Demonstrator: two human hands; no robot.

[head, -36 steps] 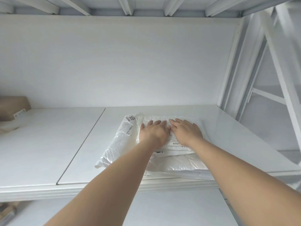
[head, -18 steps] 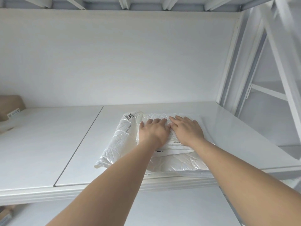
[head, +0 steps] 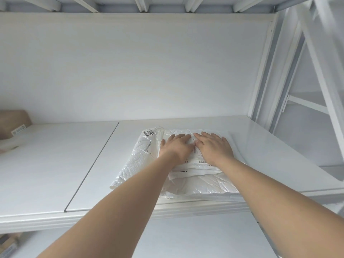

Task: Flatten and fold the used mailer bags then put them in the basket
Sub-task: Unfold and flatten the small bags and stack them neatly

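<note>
A crinkled white mailer bag (head: 197, 183) with black print lies on the white shelf board (head: 55, 164), near its front edge and right of the seam. Part of the bag is folded over itself. My left hand (head: 176, 147) and my right hand (head: 214, 148) lie side by side, palms down with fingers straight, pressing on the far half of the bag. Both forearms reach in from below. No basket is in view.
A brown cardboard box (head: 13, 123) with a label sits at the far left of the shelf. White wall behind, white metal rack posts (head: 266, 94) at the right, beams overhead. A second shelf level lies below the front edge.
Both hands stay pressed on the bag in about the same spot. The view has shifted slightly; the bag looks unchanged.
</note>
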